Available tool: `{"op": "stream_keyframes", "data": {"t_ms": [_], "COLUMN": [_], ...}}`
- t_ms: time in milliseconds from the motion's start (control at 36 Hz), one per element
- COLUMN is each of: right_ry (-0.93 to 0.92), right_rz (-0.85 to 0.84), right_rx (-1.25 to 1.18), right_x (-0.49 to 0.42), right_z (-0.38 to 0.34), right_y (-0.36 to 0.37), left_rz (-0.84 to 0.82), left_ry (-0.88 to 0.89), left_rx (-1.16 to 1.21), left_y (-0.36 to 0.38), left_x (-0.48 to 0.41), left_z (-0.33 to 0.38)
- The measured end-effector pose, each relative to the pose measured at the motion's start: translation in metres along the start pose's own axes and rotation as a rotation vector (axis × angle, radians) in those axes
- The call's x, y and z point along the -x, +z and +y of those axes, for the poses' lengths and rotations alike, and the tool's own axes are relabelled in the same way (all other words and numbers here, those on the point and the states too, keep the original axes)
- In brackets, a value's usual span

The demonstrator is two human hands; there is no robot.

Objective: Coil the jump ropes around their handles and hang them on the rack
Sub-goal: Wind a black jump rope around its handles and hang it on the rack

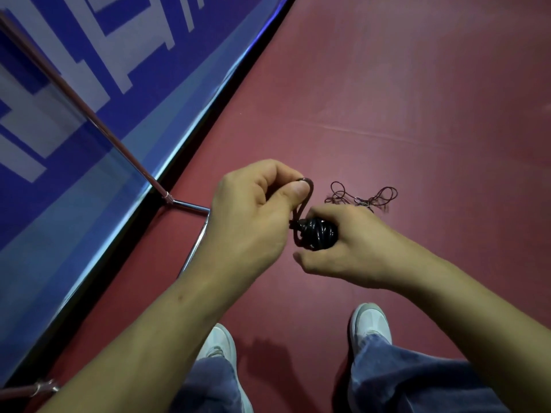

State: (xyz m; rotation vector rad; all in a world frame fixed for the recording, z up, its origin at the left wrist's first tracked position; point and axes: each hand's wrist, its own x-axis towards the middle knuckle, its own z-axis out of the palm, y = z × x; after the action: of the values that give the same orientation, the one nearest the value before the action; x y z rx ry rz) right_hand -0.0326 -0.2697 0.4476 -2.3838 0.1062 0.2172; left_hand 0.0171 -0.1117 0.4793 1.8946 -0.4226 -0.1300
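I observe the black jump rope (318,234) wound into a tight, glossy bundle, held above the red floor (387,84) near mid-frame. The right hand (351,254) grasps the bundle. The left hand (253,213) pinches its free loop (308,189) between thumb and forefinger.

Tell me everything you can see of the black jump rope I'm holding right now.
The black jump rope is a glossy, rubbery-looking cord wound into a tight, rounded bundle; its handles are hidden. The right hand grips the bundle from the right. One loose loop rises from its left end, pinched by the left hand. It is held above the red floor.
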Motion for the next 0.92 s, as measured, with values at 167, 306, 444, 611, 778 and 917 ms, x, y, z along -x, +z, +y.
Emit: {"op": "stream_keyframes", "data": {"t_ms": [167,306,444,611,778,917], "right_ry": [0.03,0.049,0.043,0.067,0.002,-0.051], "right_rz": [-0.19,-0.154,-0.08,-0.071,0.003,-0.004], "right_rx": [-0.181,-0.238,-0.352,-0.352,-0.466,-0.539], "right_x": [0.003,0.004,0.005,0.003,0.006,0.001], "right_z": [-0.007,-0.006,-0.008,-0.008,-0.013,-0.022], "right_y": [0.004,0.008,0.016,0.018,0.019,0.011], "left_rz": [0.018,0.067,0.151,0.173,0.091,0.129], "left_ry": [0.084,0.055,0.033,0.037,0.074,0.073], "left_rx": [-0.029,0.046,0.124,0.112,0.146,0.134], "left_y": [-0.01,-0.015,-0.018,-0.018,-0.031,-0.045], "left_x": [0.001,-0.002,-0.005,-0.005,-0.011,-0.02], "left_z": [0.008,0.006,0.006,0.007,0.011,0.016]}}
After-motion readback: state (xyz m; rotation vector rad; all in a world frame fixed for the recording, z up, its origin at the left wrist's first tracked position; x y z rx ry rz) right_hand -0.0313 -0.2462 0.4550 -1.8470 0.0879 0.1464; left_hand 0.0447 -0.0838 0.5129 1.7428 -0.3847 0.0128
